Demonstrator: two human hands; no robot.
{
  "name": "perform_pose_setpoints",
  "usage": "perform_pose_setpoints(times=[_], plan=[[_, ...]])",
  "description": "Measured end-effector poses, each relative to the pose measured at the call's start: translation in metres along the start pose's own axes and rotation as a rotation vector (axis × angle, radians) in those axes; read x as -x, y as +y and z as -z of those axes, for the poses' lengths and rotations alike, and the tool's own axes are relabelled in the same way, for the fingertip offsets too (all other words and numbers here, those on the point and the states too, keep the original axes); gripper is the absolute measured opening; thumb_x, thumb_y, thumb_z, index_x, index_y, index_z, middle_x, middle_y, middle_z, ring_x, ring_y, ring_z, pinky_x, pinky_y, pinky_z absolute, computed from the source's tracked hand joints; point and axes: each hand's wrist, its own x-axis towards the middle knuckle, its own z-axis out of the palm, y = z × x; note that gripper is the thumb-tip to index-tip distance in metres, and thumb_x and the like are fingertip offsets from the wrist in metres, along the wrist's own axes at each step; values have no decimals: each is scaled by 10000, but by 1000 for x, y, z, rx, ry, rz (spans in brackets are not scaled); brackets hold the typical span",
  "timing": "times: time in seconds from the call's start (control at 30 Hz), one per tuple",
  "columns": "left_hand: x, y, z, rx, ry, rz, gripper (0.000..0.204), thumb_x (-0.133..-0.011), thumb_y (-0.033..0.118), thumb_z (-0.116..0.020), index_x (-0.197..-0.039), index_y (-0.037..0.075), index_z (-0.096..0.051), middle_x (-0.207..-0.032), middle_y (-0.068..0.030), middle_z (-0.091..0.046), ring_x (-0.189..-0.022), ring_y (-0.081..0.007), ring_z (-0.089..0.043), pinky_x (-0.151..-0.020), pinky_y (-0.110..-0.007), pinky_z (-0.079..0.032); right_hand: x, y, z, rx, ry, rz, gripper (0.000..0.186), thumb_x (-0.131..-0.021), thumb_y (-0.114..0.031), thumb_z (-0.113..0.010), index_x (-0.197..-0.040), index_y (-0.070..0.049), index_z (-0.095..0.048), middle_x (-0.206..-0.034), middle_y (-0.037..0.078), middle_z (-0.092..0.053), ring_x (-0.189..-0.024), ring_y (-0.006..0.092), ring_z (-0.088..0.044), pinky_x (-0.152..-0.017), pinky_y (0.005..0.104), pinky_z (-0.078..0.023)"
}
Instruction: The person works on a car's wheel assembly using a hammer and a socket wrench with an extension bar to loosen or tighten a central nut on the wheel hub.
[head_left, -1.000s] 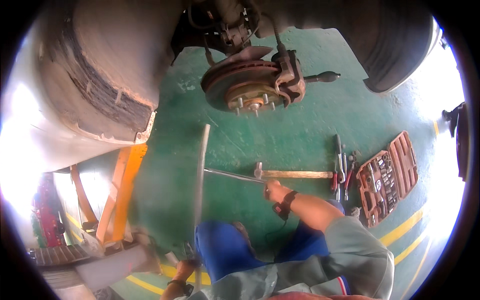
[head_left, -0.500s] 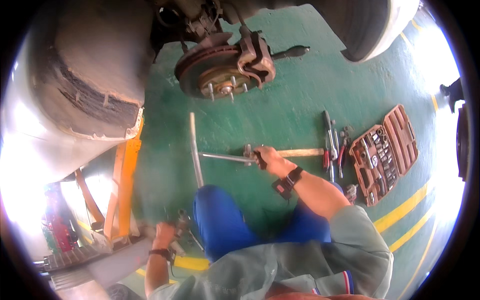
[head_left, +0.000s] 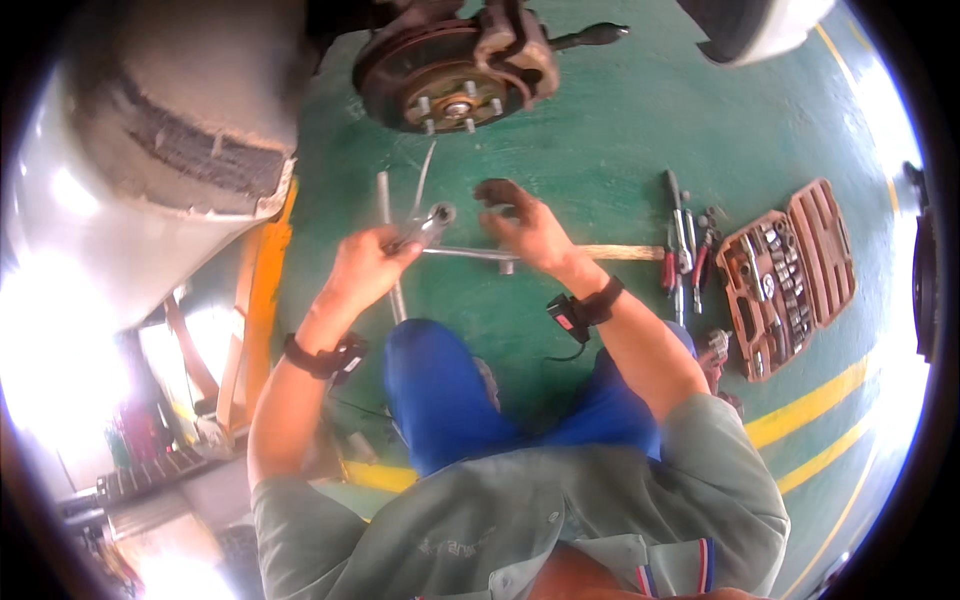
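My left hand (head_left: 372, 262) is closed round a shiny metal wrench (head_left: 437, 218) with a round head, raised above the floor in front of my knees. A thin, pale rod-like shape (head_left: 425, 178) rises beside it; I cannot tell whether it is part of the same tool. To the right, my right hand (head_left: 530, 235) hovers with its darkened fingers apart and nothing visible in them. Beneath it lies a hammer with a wooden handle (head_left: 622, 253), its head partly hidden. A T-shaped metal bar (head_left: 465, 252) lies on the floor between and under my hands.
Ahead hangs a brake disc (head_left: 440, 85) with bare studs and a caliper (head_left: 520, 60). On the right are hand tools (head_left: 682, 240) and an open brown socket case (head_left: 775, 290). An orange stand (head_left: 262, 310) is at left, beside the car body (head_left: 190, 150).
My left hand has come up from beside my left knee to the front, with the wrench in it. My right hand has lifted off the hammer and opened. The view has shifted slightly.
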Motion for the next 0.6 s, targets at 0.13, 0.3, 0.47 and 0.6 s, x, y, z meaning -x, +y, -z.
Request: perform_pose_setpoints(times=[0.13, 0.3, 0.47, 0.6], plan=[[-45, 28, -58, 625, -171, -77, 204, -827, 181, -678, -881, -6, -618, -782, -47, -642, -636, -160, -574, -605, -308, -460, 1, -7, 21, 452, 9, 267, 481, -794, -211, -671, -1235, -73, -541, -1236, 143, -572, -1155, 311, -531, -983, 411, -411], [-68, 87, -99, 1262, -371, -39, 239, -762, 33, -533, -999, 2, -539, -661, 17, -432, -508, -52, -319, -489, -213, -296, -3, 15, 64, 839, 171, 378, 507, -764, -291, -670, -1185, -44, -532, -1104, 184, -605, -1116, 351, -526, -941, 426, -418], [-66, 100, -125, 1475, -391, 140, 242, -834, 143, -518, -1030, 1, -532, -654, 11, -420, -502, -63, -321, -491, -213, -282, 11, 28, 76, 777, 72, 199, 464, -780, -318, -655, -1087, 19, -573, -979, 229, -629, -967, 380, -595, -828, 417, -480], [-68, 97, -141, 1653, -549, 295, 293, -925, 304, -526, -1027, 31, -492, -695, -18, -471, -498, -67, -340, -471, -215, -288, 28, 24, 82, 668, 18, -101, 483, -778, -328, -660, -1096, 26, -578, -991, 243, -627, -906, 382, -609, -800, 421, -484]])
